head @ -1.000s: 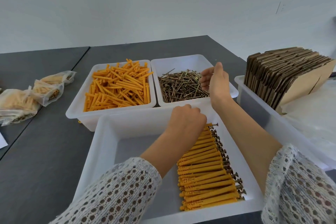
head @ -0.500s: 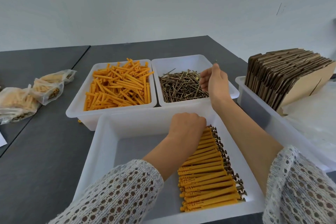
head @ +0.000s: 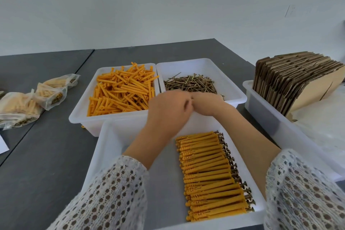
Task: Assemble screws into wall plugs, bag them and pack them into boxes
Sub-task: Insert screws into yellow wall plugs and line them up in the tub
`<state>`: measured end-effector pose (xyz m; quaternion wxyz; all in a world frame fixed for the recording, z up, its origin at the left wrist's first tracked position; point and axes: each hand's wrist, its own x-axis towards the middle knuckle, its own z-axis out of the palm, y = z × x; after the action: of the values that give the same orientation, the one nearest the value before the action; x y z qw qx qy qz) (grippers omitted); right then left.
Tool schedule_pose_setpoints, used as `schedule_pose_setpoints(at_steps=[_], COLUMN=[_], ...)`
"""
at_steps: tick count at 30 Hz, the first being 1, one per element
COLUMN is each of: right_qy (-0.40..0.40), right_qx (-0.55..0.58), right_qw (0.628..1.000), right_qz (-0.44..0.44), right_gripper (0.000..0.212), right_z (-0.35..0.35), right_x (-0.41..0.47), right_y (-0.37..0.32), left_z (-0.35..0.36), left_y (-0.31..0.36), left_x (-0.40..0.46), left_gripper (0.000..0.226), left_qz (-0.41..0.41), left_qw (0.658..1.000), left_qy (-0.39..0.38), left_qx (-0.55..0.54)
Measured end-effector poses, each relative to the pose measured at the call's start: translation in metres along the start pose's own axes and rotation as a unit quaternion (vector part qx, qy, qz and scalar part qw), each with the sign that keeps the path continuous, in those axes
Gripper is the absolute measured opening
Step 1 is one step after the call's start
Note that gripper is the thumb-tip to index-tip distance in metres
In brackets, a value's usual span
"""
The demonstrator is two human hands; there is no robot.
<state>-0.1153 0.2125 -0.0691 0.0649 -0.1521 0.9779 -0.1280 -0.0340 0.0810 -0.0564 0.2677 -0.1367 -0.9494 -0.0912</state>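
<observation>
I see my left hand (head: 168,110) and right hand (head: 209,104) meeting fingertip to fingertip above the near rims of the plug tray (head: 78,117) and screw tray (head: 231,80); blur hides whether they pinch anything. Loose orange plugs (head: 121,91) lie far left, screws (head: 190,84) far right. Assembled plugs (head: 207,173) line the near tray (head: 104,155).

No text, label, brand or number can be read anywhere in the view. The clear bags (head: 50,97) at the left carry small dark printed patches, but these are too blurred to make out. The folded cardboard boxes (head: 291,82) at the right show only plain brown faces.
</observation>
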Motion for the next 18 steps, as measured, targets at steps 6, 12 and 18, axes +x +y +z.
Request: schedule_pose_setpoints(at_steps=[6, 12, 18], right_qy=[-0.052, 0.009, 0.112], right_qx=[-0.054, -0.01, 0.066], right_qw=[0.996, 1.0, 0.991], right_qz=[0.049, 0.018, -0.015], right_gripper=[0.04, 0.034, 0.027], right_z=[-0.002, 0.001, 0.006], right_x=[-0.004, -0.004, -0.009], right_y=[-0.006, -0.001, 0.001], left_z=[-0.003, 0.004, 0.008], left_y=[-0.078, -0.097, -0.1], left_x=[-0.002, 0.007, 0.005], left_gripper=[0.029, 0.049, 0.037], left_qz=[-0.27, -0.225, -0.208], left_qw=[0.957, 0.903, 0.934], left_qy=[-0.099, -0.364, -0.291], left_qx=[0.048, 0.037, -0.017])
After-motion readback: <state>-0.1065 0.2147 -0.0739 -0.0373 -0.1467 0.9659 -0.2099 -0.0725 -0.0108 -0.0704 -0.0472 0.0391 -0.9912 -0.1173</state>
